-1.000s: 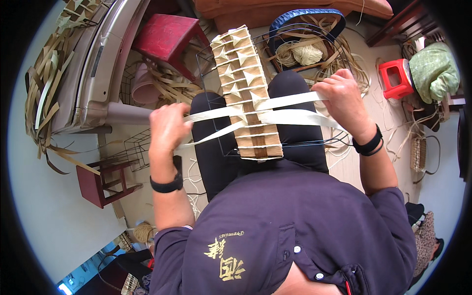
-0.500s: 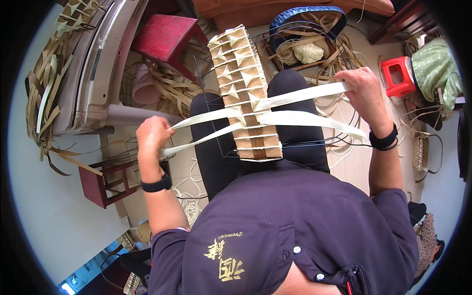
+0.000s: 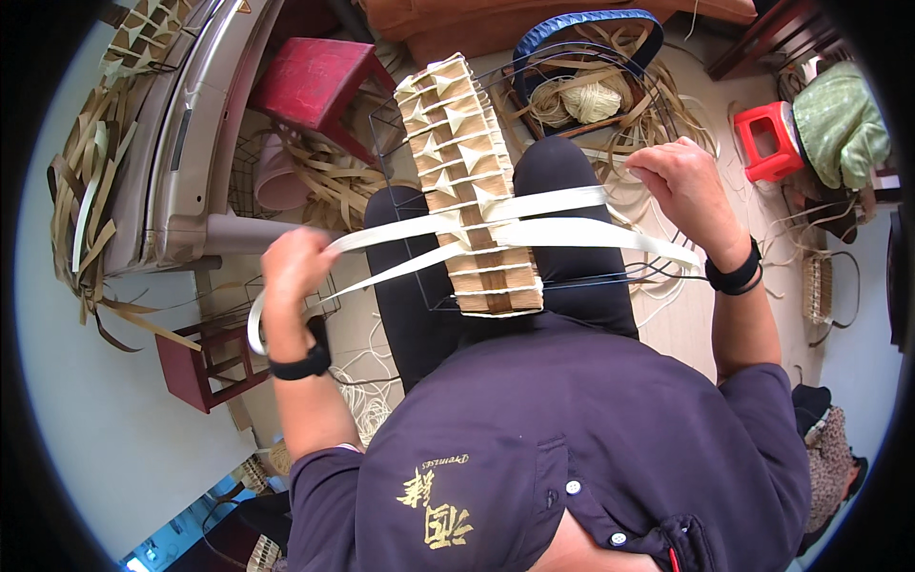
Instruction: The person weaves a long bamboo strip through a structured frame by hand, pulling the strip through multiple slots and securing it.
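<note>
The woven wickerwork panel (image 3: 469, 172) rests above the thighs, near edge toward six o'clock, with room between it and both hands. At nine, the blurred left hand (image 3: 295, 274) closes on a white strip (image 3: 396, 232). At two, the right hand (image 3: 681, 184) curls beside another strip's end (image 3: 572, 200), fingers' closure unclear; the panel partly hides the wire frame (image 3: 591, 280).

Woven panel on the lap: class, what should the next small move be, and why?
Probably the right hand should take the end of the upper right-side white strip: that end looks free, apart from the hand, while across the woven panel the left hand seems to hold the upper left-side white strip.
</note>
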Tool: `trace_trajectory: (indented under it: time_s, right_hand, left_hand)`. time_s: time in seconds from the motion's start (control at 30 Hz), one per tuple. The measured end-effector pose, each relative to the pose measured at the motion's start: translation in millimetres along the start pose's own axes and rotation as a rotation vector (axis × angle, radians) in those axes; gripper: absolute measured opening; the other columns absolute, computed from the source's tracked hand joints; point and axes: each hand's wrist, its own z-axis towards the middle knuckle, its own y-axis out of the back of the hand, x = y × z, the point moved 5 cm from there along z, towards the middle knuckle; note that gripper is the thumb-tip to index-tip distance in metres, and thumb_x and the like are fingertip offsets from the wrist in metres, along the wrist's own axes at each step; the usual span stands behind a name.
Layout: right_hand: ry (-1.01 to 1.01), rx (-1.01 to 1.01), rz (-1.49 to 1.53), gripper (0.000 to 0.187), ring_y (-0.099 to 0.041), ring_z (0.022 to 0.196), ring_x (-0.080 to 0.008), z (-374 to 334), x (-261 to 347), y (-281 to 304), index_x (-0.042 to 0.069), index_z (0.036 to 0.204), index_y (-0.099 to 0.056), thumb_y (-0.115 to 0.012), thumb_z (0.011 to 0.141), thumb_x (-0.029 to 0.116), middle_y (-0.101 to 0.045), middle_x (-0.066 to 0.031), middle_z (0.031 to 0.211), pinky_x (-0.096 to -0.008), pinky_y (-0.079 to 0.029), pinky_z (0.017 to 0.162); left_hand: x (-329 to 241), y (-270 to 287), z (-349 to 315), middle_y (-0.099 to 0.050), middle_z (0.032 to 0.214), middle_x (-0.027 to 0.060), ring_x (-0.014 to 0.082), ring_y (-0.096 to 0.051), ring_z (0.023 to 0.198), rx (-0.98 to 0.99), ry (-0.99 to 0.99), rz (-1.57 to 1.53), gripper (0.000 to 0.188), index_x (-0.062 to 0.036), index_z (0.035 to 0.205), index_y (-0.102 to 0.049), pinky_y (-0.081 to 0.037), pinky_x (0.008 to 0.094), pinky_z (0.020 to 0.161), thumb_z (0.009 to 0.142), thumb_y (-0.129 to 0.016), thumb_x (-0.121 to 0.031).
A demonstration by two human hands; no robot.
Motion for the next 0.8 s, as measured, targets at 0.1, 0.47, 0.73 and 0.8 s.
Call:
trace_trajectory:
  time_s: [0.1,0.47,0.73,0.8]
  right_hand:
    - [0.01,-0.016,0.046,0.008,-0.069,0.083,-0.033,-6.2,-0.7,-4.1,0.006,0.093,-0.074,-0.068,0.093,0.012,-0.073,-0.0133,0.085,-0.0424,-0.052,0.08]
    - [0.063,0.284,0.282,0.029,-0.071,0.088,-0.0386,7.5,59.9,-56.2,0.004,0.103,-0.071,-0.076,0.092,0.03,-0.073,-0.0169,0.091,-0.0466,-0.056,0.079]
    - [-0.044,0.418,0.349,0.023,-0.071,0.08,-0.0386,26.0,80.8,-65.1,0.004,0.089,-0.071,-0.079,0.087,0.025,-0.071,-0.0179,0.076,-0.0461,-0.055,0.073]
    - [-0.048,0.39,0.354,0.018,-0.07,0.08,-0.0384,26.7,78.5,-67.3,0.004,0.087,-0.07,-0.078,0.086,0.021,-0.07,-0.0175,0.075,-0.0462,-0.054,0.072]
  left_hand:
    - [106.3,-41.3,4.4,-0.078,0.096,0.0128,0.0301,-0.075,0.093,0.286,0.329,-0.012,0.017,-0.0156,0.088,-0.083,-0.059,0.0426,0.082,0.08,-0.073,-0.028]
    - [-97.6,4.4,-0.3,-0.072,0.096,0.0227,0.0423,-0.067,0.097,-0.239,-0.386,-0.304,0.034,0.0005,0.109,-0.06,-0.049,0.0489,0.09,0.095,-0.072,-0.028]
    - [-92.0,-2.1,-4.3,-0.069,0.076,0.0167,0.0356,-0.063,0.076,-0.224,-0.418,-0.51,0.034,-0.0019,0.094,-0.061,-0.048,0.0422,0.081,0.088,-0.08,-0.029]
    - [-91.1,-2.2,-6.8,-0.068,0.072,0.0134,0.0354,-0.066,0.074,-0.242,-0.458,-0.465,0.023,-0.0056,0.083,-0.07,-0.051,0.0424,0.077,0.082,-0.08,-0.026]
